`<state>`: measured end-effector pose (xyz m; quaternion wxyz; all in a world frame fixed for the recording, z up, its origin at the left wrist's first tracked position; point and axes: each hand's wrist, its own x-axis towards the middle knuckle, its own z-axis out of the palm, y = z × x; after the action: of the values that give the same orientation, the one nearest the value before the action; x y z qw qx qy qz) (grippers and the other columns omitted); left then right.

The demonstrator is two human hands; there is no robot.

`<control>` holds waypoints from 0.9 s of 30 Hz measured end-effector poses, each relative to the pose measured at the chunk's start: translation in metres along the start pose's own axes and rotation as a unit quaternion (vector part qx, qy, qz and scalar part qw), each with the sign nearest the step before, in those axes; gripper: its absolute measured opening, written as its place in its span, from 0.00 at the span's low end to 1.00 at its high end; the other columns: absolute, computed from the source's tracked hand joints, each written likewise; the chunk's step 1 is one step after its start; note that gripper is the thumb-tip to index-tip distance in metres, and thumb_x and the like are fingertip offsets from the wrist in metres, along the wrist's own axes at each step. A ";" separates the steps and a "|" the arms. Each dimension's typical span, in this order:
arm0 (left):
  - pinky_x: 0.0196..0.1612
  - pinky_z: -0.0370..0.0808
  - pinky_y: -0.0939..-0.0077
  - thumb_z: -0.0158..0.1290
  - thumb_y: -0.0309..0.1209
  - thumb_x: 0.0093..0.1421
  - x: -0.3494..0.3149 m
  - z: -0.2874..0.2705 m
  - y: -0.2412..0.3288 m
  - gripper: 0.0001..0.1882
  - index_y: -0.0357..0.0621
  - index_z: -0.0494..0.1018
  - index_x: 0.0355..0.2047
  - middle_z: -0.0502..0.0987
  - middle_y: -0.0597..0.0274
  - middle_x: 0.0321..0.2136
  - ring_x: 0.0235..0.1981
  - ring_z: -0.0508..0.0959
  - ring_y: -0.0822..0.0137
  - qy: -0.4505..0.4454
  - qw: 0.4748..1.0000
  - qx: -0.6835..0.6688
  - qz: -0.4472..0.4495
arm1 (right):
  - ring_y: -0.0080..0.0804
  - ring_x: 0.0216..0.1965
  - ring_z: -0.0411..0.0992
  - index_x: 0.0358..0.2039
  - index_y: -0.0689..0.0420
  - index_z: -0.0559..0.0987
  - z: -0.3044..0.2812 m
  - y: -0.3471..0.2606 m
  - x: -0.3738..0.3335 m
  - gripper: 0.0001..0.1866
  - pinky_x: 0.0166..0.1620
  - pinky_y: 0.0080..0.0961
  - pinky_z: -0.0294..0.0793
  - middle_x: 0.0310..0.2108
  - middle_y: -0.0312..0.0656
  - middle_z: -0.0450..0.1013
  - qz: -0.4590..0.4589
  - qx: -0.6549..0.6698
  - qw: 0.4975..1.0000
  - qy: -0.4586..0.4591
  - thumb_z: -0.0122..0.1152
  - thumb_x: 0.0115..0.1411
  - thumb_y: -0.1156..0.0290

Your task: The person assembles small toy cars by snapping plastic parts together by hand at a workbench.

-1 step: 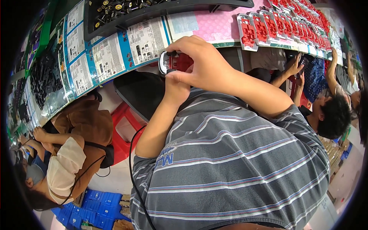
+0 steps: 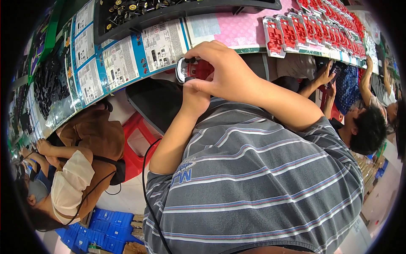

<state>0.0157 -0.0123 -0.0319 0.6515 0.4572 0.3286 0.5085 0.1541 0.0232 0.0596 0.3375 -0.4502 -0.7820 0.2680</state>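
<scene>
We hold a red toy car body [image 2: 199,70] with a white, curved end in our right hand [image 2: 230,70], pinched between the thumb and the bent fingers [image 2: 206,49]. It sits inside the arch these fingers make: index finger along its upper side, thumb along its lower side, white end poking out past both tips to the left. Black round parts show at both of its sides. Our left hand [image 2: 196,100] is just below, partly behind the right thumb; its fingers are hidden, so we cannot tell whether they grip. We have the car body at the near edge of the tabletop [image 2: 242,30], beside printed sheets [image 2: 163,46]. Beyond lies a black tray [image 2: 169,18] of small wheels [image 2: 133,7]; to our right stand rows of red-and-white car bodies [image 2: 275,37].
</scene>
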 end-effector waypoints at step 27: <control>0.28 0.67 0.82 0.51 0.33 0.65 0.008 -0.007 0.021 0.22 0.41 0.64 0.57 0.76 0.57 0.47 0.35 0.75 0.74 0.029 0.993 -0.083 -0.073 | 0.55 0.41 0.78 0.31 0.61 0.84 -0.131 0.118 0.117 0.13 0.46 0.43 0.78 0.34 0.57 0.78 0.127 -0.329 0.936 0.009 0.74 0.49 0.65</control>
<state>0.0042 -0.0011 -0.0150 0.7128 0.3613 0.3362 0.4984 0.2739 0.1951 0.0900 0.1402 -0.6343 -0.7596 0.0323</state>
